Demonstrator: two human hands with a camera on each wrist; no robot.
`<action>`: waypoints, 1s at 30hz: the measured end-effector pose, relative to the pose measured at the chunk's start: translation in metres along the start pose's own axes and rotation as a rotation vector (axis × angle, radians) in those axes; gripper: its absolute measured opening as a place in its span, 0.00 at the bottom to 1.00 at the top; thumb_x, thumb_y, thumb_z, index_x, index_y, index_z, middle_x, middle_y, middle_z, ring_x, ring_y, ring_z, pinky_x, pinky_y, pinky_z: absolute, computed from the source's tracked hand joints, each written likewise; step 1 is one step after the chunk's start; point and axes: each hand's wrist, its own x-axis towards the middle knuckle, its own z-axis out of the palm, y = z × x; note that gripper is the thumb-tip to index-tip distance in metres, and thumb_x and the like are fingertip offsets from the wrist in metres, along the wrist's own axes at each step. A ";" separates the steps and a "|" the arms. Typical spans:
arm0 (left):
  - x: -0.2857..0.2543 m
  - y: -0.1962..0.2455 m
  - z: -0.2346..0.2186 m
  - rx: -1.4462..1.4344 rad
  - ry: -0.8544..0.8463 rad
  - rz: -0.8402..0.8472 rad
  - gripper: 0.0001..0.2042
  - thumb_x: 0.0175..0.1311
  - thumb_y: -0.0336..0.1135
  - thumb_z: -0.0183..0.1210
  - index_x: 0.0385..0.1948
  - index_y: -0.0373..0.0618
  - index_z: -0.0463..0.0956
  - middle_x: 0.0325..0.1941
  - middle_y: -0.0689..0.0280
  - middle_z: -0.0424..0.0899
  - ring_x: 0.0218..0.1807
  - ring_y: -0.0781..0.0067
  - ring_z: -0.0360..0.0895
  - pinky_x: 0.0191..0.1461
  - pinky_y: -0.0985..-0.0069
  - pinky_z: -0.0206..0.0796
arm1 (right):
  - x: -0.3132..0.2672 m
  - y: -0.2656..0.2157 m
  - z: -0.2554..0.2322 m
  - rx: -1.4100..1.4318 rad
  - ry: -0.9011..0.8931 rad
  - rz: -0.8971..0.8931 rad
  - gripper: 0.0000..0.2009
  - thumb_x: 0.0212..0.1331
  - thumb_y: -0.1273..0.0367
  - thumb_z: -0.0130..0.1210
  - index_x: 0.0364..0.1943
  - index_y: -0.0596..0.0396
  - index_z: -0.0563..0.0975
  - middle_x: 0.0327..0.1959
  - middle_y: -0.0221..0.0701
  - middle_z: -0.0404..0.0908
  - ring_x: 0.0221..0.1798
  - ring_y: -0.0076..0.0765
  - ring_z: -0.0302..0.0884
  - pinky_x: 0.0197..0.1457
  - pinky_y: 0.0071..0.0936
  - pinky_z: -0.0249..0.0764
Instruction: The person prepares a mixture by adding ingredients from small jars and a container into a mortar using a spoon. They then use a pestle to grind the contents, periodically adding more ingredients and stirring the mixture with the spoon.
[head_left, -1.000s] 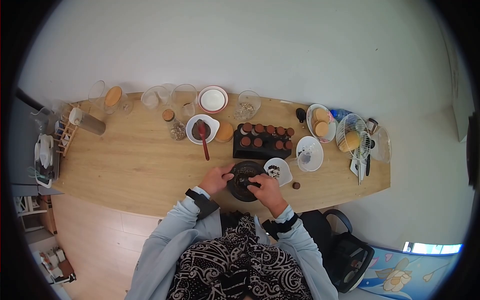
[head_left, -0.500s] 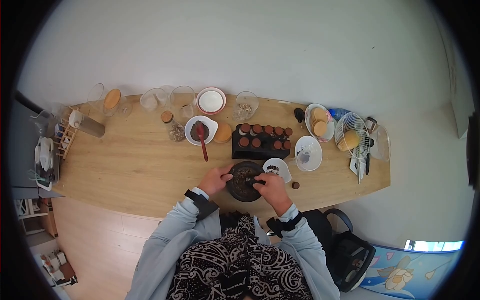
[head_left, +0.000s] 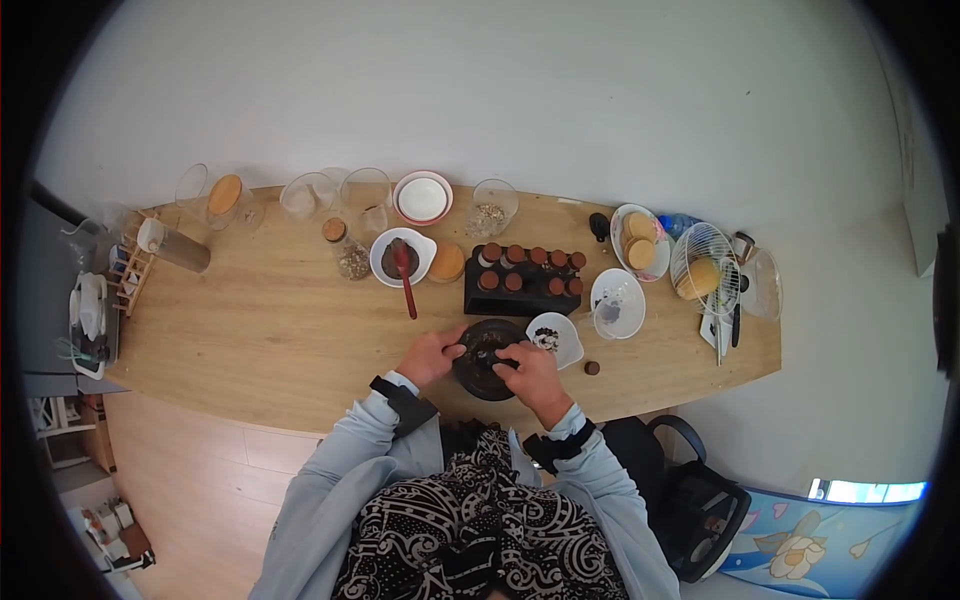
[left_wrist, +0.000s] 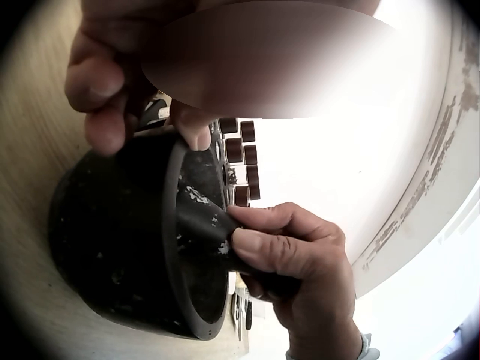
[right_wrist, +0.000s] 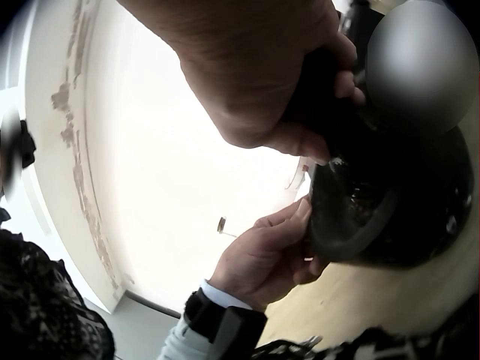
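A black stone mortar [head_left: 468,385] stands near the table's front edge, with dark crumbly bits inside. My left hand [head_left: 430,358] holds its left side, the thumb at the rim and the other fingers against the outer wall. In the left wrist view, my right hand [left_wrist: 300,259] grips a black pestle [left_wrist: 204,225] by its upper part. The pestle leans inside the mortar, its lower end hidden behind the rim. Just right of the mortar is a white spouted bowl [head_left: 570,352] with dark and pale bits. A small brown cap [head_left: 592,368] lies beside that bowl.
Behind the mortar stands a black rack [head_left: 490,301] of brown-capped bottles. A white bowl [head_left: 414,279] with dark powder and a red spatula [head_left: 408,290] is to its left. On the right are another white bowl [head_left: 630,330], a wire basket [head_left: 695,240] and a knife [head_left: 737,325].
My right hand and the pestle shift right across the mortar, then back left toward its middle. My left hand keeps its hold on the mortar's side.
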 end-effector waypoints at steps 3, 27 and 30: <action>0.002 0.002 -0.001 -0.005 -0.003 -0.015 0.20 0.61 0.33 0.57 0.57 0.45 0.72 0.42 0.45 0.80 0.44 0.45 0.78 0.49 0.65 0.68 | -0.002 0.007 -0.010 0.156 -0.187 0.011 0.11 0.43 0.65 0.63 0.32 0.52 0.82 0.28 0.39 0.80 0.32 0.50 0.79 0.38 0.41 0.74; 0.008 -0.016 0.004 -0.019 -0.002 0.064 0.21 0.60 0.32 0.58 0.58 0.44 0.71 0.44 0.45 0.80 0.47 0.46 0.78 0.52 0.67 0.67 | 0.000 0.004 -0.007 0.132 -0.128 -0.043 0.10 0.44 0.66 0.63 0.32 0.52 0.82 0.29 0.39 0.80 0.31 0.49 0.79 0.37 0.42 0.75; 0.005 -0.012 0.002 -0.026 0.010 0.070 0.21 0.60 0.32 0.58 0.57 0.44 0.72 0.43 0.45 0.80 0.46 0.46 0.78 0.51 0.67 0.68 | 0.003 0.010 -0.014 0.062 -0.256 0.060 0.09 0.45 0.66 0.63 0.32 0.51 0.82 0.29 0.37 0.79 0.31 0.49 0.79 0.36 0.42 0.75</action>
